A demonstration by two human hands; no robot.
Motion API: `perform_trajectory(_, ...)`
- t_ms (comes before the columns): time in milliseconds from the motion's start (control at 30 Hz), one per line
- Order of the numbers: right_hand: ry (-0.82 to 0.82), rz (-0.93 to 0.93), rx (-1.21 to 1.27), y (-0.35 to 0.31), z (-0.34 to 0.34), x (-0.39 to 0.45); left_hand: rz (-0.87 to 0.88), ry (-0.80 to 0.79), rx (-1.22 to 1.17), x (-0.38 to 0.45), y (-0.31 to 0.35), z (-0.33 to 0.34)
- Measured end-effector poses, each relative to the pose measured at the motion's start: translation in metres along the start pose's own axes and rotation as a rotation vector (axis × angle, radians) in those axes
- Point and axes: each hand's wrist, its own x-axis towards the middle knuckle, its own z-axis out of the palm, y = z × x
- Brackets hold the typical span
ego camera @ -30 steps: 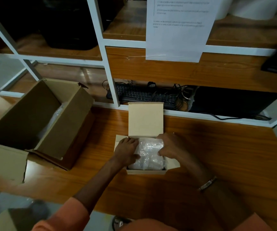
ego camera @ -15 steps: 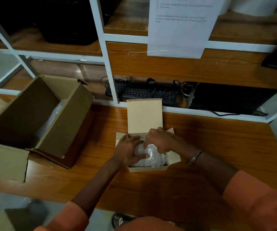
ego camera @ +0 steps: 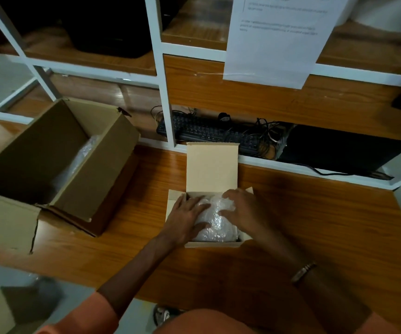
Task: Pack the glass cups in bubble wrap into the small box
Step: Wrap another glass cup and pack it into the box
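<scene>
Both my hands lie flat on the bubble-wrapped bundle [ego camera: 215,220] that sits inside the small box [ego camera: 215,244] on the wooden table [ego camera: 315,225]. My left hand [ego camera: 186,219] is spread, fingers loosely apart, palm over the left side of the bundle and the left edge of the box. My right hand [ego camera: 240,209] is spread too, fingers pressing on the top right of the wrap. Neither hand grips anything; both press down with open palms.

The bundle fills the box almost wall to wall and bulges a little above the rim. I cannot see the glass cups through the wrap, nor count them. The box's lid [ego camera: 212,167] stands upright at the back, and a side flap [ego camera: 248,190] sticks out at the right.

I judge this bundle soft on the outside and brittle within. The wrap gives under my fingers and springs back, so it will want to rise when I let go. Its plastic skin looks slick, so pinching it would likely only pull the film, not the cups. It is better to push with flat palms, spread across the top, gently, since hard pressure at one spot could crack glass. The thin card box seems light and could slide, so one hand should steady its wall.

The big box [ego camera: 112,169] at the left stands open, with some clear wrap [ego camera: 83,153] inside it.
</scene>
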Motion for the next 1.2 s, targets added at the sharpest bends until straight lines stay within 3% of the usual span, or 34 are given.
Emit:
perform_trajectory(67, -0.088, 0.027, -0.089, -0.005, 0.012, -0.006, 0.026, 0.019, 0.044, -0.002, -0.003, -0.002)
perform_trajectory(267, -0.208, 0.055, -0.217, -0.003, 0.033, 0.000, 0.012, -0.132, 0.174, -0.005, -0.010, -0.003)
perform_trajectory(700, -0.523, -0.080, -0.156, 0.019, -0.014, 0.041, 0.017, -0.193, 0.279, 0.000, -0.009, -0.016)
perform_trajectory(867, -0.418, -0.089, -0.160, 0.018, -0.008, 0.044, 0.016, -0.232, 0.331, 0.005, -0.011, -0.022)
perform_trajectory(1200, -0.365, -0.047, -0.042, 0.033, 0.016, 0.047, -0.011, -0.106, 0.168, 0.001, -0.016, -0.012)
